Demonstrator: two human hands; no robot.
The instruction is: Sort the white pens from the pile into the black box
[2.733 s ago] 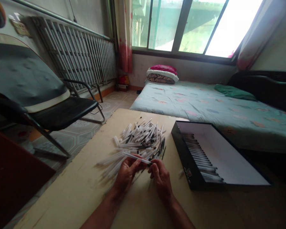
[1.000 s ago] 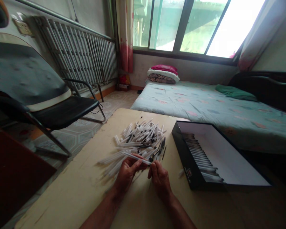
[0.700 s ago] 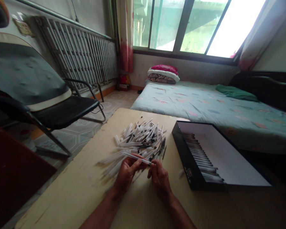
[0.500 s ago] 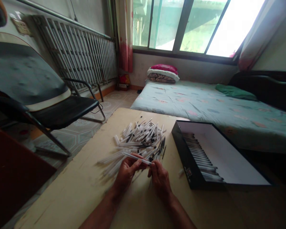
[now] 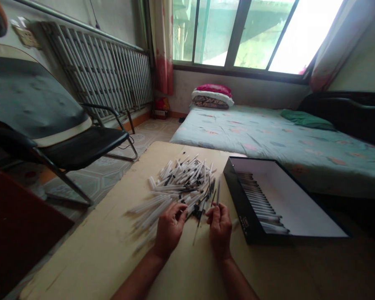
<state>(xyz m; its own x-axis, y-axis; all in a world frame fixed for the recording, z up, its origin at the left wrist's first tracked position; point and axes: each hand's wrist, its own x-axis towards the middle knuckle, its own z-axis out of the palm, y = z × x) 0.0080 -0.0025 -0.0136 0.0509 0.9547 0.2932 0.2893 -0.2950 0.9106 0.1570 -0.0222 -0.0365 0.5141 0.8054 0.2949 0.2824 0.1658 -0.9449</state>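
At far left stands a black chair (image 5: 59, 146) beside the table (image 5: 90, 254), a pale board. The left hand (image 5: 170, 231) rests at the near edge of the heap of pens (image 5: 181, 183), its fingers (image 5: 178, 214) curled together and touching the pens; whether they hold one cannot be told. The pens have clear barrels and black ends, and their long axes cross every way, many running lower left to upper right. A thin dark pen (image 5: 197, 227) slants out of the heap toward the near table edge, between the hands. The right hand (image 5: 219, 231) has its fingers drawn together just below upright dark pens (image 5: 215, 198); no clear grip shows. A loose pen (image 5: 236, 224) lies just beside the black box (image 5: 237, 204), where more pens (image 5: 256, 196) lie side by side across it.
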